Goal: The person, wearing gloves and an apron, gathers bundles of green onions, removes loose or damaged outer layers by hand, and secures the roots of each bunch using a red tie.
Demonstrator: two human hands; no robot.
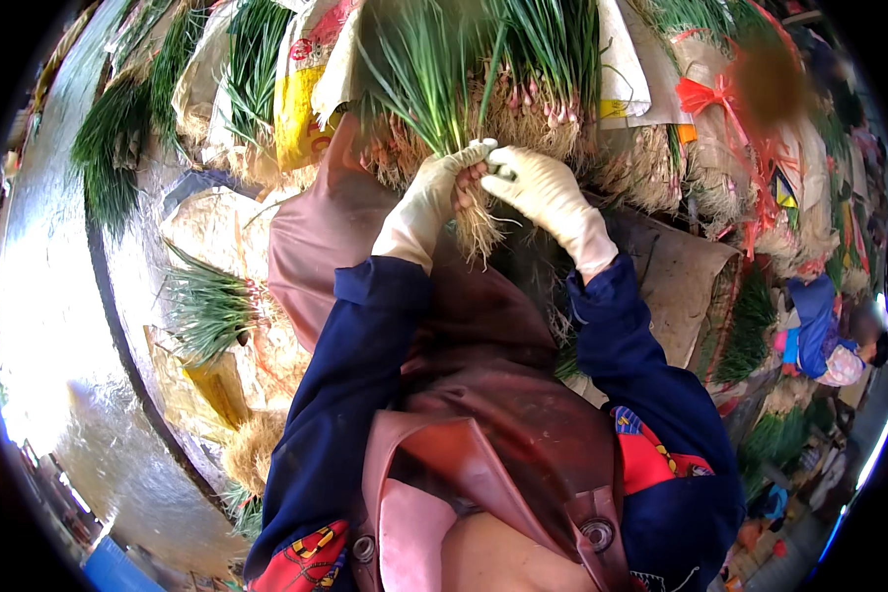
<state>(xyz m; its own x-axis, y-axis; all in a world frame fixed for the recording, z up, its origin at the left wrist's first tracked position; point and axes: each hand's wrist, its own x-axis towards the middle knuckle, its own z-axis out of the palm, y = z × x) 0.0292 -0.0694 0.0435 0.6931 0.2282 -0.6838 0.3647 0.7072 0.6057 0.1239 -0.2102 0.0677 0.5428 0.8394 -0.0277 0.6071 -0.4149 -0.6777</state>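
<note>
A gloved left hand (430,200) grips a bunch of onions (438,123) near the bulbs (464,186); the right hand (545,191) curls alongside, its hold unclear.

Navy sleeves (350,365); brown apron (483,405)

Printed marks show on several wrappings, but no whole word can be made out. Near the top, left of centre, a white sack (323,56) carries a round red emblem (301,49), its detail too small to read. Just below, a yellow panel (300,104) bears part of some large red lettering, bent and cut off by folds. Right of centre, a second white sack (622,59) has a yellow strip (614,108) at its lower edge with tiny, unreadable dark marks. Farther right, a small yellow patch (783,190) shows a dark, blurred mark.
</note>
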